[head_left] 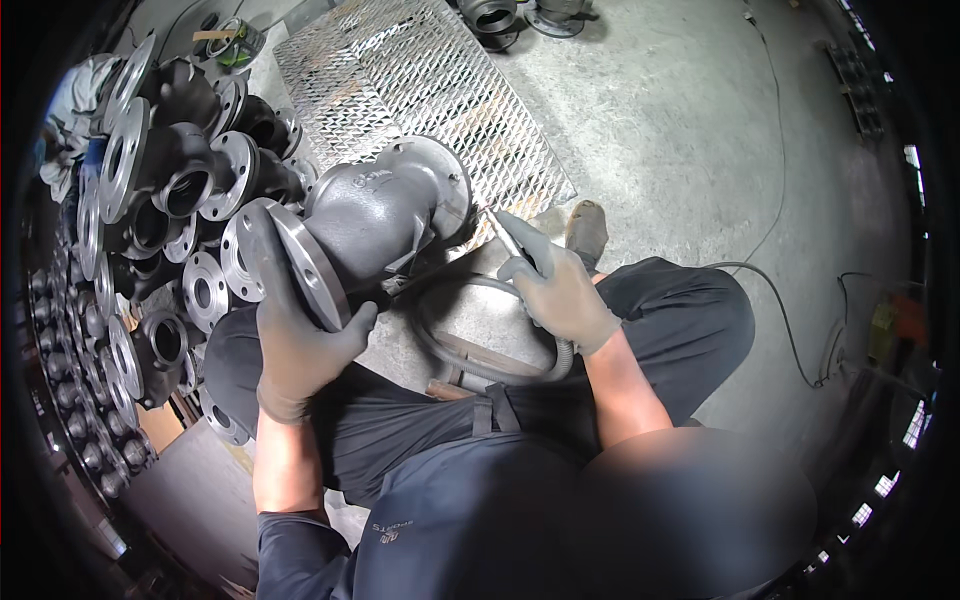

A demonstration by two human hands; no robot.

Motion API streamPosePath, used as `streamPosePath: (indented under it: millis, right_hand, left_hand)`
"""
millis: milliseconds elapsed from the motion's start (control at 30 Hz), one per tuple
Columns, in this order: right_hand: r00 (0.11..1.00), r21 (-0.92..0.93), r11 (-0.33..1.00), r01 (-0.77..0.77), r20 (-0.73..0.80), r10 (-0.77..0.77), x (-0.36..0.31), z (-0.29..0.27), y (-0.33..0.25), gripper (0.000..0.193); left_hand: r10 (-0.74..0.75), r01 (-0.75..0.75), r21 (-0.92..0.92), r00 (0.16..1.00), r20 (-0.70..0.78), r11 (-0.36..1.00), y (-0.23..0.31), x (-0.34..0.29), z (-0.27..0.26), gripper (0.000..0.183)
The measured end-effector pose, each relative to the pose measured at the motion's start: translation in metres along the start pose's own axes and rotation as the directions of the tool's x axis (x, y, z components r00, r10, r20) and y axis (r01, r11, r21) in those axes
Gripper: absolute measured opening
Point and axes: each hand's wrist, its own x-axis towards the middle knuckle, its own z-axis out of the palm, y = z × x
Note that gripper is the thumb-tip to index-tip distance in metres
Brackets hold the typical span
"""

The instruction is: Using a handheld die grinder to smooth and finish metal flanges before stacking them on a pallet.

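Note:
A grey cast valve body (375,215) with round bolt-holed flanges lies tilted in front of me, at the near end of the ridged metal plate. Gloved, my left hand (300,340) grips its near flange (312,268), fingers along the outer face and thumb at the lower rim. Also gloved, my right hand (565,295) is closed round a slim silvery tool (508,236). The tool points up and left, its tip beside the far flange (440,180). Its exact kind is hard to make out, and whether the tip touches the casting I cannot tell.
Several similar flanged castings (190,185) are piled at the left. A ridged metal plate (400,80) lies ahead on the concrete floor. A ribbed hose (480,372) loops between my legs. More castings (520,15) stand at the far edge, and a dark cable (775,290) runs at right.

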Motion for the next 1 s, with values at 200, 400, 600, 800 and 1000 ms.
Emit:
streamPosePath:
  millis: [200, 400, 600, 800, 1000]
  right_hand:
    - [1.000, 0.037, 0.999, -0.017, 0.013, 0.016, -0.005, -0.003, -0.005, 0.065]
    - [0.991, 0.072, 0.992, -0.105, 0.085, 0.099, 0.004, -0.009, -0.009, 0.058]
    - [0.996, 0.061, 0.995, -0.077, 0.042, 0.075, 0.003, -0.006, -0.001, 0.062]
    - [0.995, 0.074, 0.993, -0.093, 0.048, 0.090, 0.001, -0.004, 0.007, 0.064]
    - [0.997, 0.049, 0.998, -0.026, 0.068, 0.023, 0.001, 0.003, -0.002, 0.061]
  left_hand:
    - [-0.415, 0.320, -0.701, 0.909, 0.037, 0.637, 0.020, 0.038, -0.024, 0.106]
    - [-0.065, 0.051, -0.472, 0.998, -0.012, 0.880, 0.013, 0.046, -0.020, 0.107]
    - [0.019, -0.019, 0.027, 1.000, -0.011, 0.999, 0.000, 0.035, -0.007, 0.119]
    - [-0.139, 0.139, -0.037, 0.990, 0.002, 0.990, -0.010, 0.013, 0.000, 0.117]
    - [-0.078, 0.079, 0.014, 0.996, -0.045, 0.997, -0.021, 0.003, -0.006, 0.120]
